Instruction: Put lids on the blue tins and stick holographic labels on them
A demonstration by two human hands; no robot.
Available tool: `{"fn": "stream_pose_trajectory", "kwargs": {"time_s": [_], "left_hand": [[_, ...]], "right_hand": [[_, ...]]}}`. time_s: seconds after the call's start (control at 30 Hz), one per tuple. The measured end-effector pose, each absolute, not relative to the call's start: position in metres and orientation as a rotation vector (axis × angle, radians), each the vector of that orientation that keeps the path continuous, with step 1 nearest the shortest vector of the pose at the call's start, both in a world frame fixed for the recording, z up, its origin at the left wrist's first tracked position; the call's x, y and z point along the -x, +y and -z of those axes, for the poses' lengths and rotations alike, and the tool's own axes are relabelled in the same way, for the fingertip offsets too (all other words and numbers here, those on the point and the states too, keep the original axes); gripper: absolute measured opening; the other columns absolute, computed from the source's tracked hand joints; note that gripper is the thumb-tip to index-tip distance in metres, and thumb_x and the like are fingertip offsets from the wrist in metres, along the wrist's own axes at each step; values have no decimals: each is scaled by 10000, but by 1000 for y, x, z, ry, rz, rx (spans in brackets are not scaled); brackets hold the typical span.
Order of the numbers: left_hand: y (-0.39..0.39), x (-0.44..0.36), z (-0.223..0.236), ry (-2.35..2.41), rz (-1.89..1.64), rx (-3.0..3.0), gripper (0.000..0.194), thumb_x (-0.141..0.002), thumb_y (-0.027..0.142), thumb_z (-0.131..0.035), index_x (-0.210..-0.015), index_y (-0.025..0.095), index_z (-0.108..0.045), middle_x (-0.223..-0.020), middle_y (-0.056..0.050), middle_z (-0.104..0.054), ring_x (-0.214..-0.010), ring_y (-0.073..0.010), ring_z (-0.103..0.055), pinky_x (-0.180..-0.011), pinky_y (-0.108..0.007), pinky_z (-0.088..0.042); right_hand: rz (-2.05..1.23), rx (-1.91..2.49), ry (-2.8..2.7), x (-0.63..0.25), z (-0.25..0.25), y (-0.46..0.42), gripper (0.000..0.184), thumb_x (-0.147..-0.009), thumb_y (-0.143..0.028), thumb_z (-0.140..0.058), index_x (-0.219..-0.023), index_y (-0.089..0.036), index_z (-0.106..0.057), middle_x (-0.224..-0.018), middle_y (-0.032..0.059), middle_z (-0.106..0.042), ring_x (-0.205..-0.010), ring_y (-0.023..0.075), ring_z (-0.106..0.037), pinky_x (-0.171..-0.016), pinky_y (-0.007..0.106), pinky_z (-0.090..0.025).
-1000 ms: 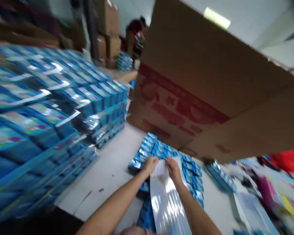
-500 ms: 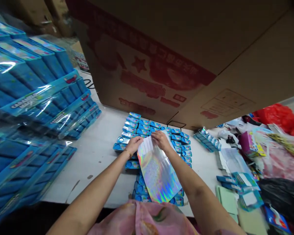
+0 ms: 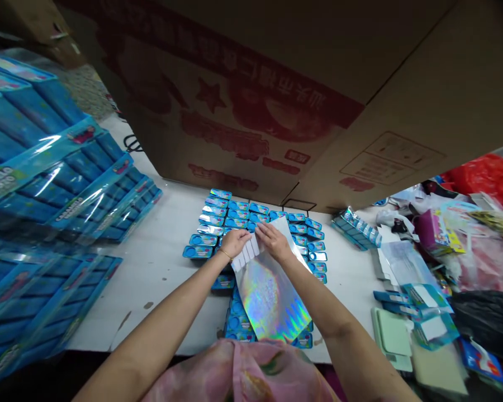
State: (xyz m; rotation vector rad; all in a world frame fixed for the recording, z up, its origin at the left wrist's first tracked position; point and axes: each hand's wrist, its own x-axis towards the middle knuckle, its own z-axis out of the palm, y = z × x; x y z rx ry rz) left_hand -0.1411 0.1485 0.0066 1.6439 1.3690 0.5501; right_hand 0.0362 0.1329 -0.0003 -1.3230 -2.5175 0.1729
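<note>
A shiny rainbow-silver sticker sheet (image 3: 272,298) lies slanted over rows of small blue boxes (image 3: 237,214), with several white rectangles showing along its upper left part. My left hand (image 3: 233,244) is closed in a pinch at the sheet's upper left edge; whether a single sticker is between the fingertips is hidden. At the top of the sheet, my right hand (image 3: 273,241) grips it with bent fingers, close beside the left fingertips. More blue boxes (image 3: 238,324) show below the sheet, near my body.
A large cardboard carton (image 3: 251,106) looms over the table's far side. Plastic-wrapped stacks of blue boxes (image 3: 79,178) fill the left. On the right are a wrapped row of boxes (image 3: 356,228), green pads (image 3: 390,335), a black bag (image 3: 486,318) and a red bag (image 3: 486,176).
My left hand has shifted right along the sheet's top, closer to my right hand. The view has turned slightly, so the carton and stacks appear further left.
</note>
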Motion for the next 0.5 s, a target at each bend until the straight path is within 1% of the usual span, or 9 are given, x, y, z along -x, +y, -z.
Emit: {"fn": "stream_pose_trajectory", "kwargs": {"time_s": [0.1,0.23,0.37,0.43,0.5], "left_hand": [[149,143,4,1239,-667,-1472,377,-708,464,-470,-663,137,-653,-621,-24,-608,-598,-151,-517,-575,-242,-365],[147,142,10,1249,-654,-1455,346,-711,432,-473,-666,140,-652,-615,-16,-610,-580,-142,-515,-559,-232,-360],[147,139,13,1496,-512,-1727,274,-748,352,-456,-722,168,-658,-721,-46,-646,-696,-165,-544,-616,-240,-331],[147,139,14,1547,-454,-1793,286,-769,354,-432,-740,178,-656,-741,-57,-650,-718,-169,-547,-623,-243,-318],[146,139,15,1520,-452,-1784,296,-777,352,-419,-754,173,-653,-749,-59,-650,-712,-165,-547,-613,-241,-315]], "right_hand": [[-148,1290,-2530,-39,9,125,355,-886,-176,-303,-1176,-153,-505,-1282,78,-449,-1248,152,-298,-999,338,-325],[-106,1340,-2482,-40,8,122,311,-886,-217,-334,-1078,-140,-566,-1251,88,-481,-1183,157,-381,-975,326,-344],[-144,1393,-2588,-48,-16,118,276,-884,-220,-351,-956,-143,-606,-1116,88,-580,-1043,176,-485,-909,345,-374],[-165,1451,-2601,-52,-33,116,275,-885,-221,-348,-952,-143,-604,-1070,90,-598,-988,180,-510,-871,346,-386],[-186,1483,-2569,-53,-45,117,279,-888,-233,-348,-981,-148,-596,-1066,87,-595,-973,172,-515,-858,328,-391]]}}
